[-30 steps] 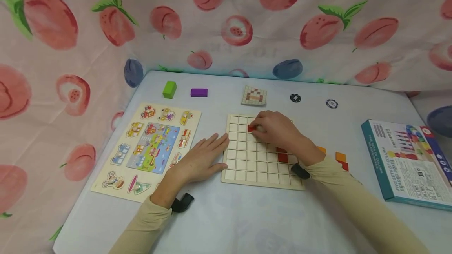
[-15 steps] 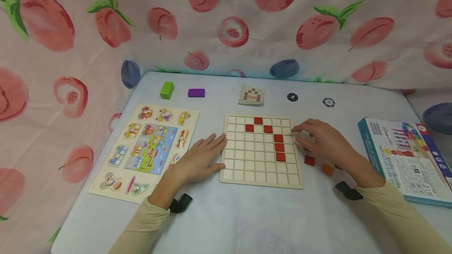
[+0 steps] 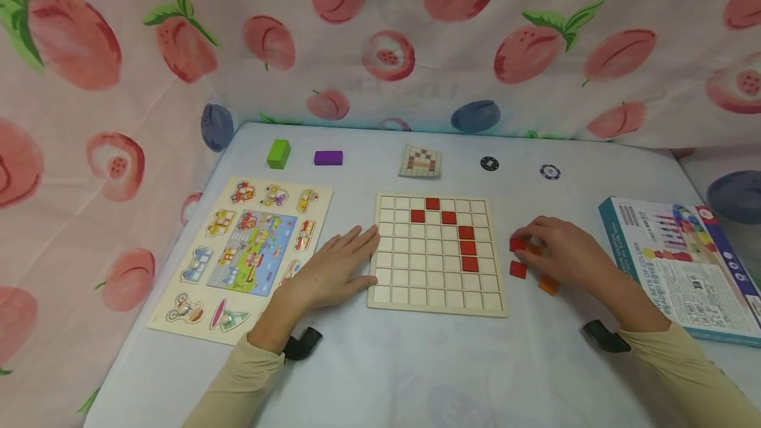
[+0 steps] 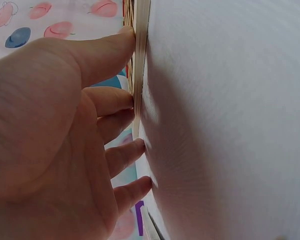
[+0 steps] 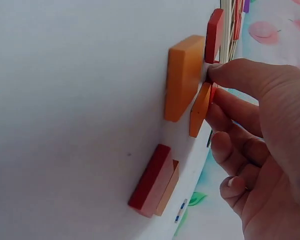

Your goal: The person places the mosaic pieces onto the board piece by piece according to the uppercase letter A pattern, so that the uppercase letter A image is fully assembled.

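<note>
The wooden grid board (image 3: 410, 296) lies flat, with several red tiles (image 3: 468, 248) set in its upper and right cells. My left hand (image 3: 333, 269) rests with fingers extended, thumb and fingertips at the board's left edge (image 4: 141, 60). Right of the board, my right hand (image 3: 565, 253) pinches a red tile (image 3: 517, 244) between thumb and forefinger. Another red tile (image 3: 518, 269) and an orange tile (image 3: 548, 284) lie just below the fingers. The right wrist view also shows a second orange tile (image 5: 200, 111) by the fingertips and a dark red tile (image 5: 151, 181) farther off.
A picture puzzle board (image 3: 178, 269) lies to the left. Along the back are a green block (image 3: 278, 154), a purple block (image 3: 328, 158), a small pattern card (image 3: 421, 161) and two round chips (image 3: 549, 172). A boxed set (image 3: 684, 269) lies at the right.
My right hand has left the red tile in the board's upper rows and moved right to the loose tiles, its fingers closing on a red one. The left hand stays at the board's edge.
</note>
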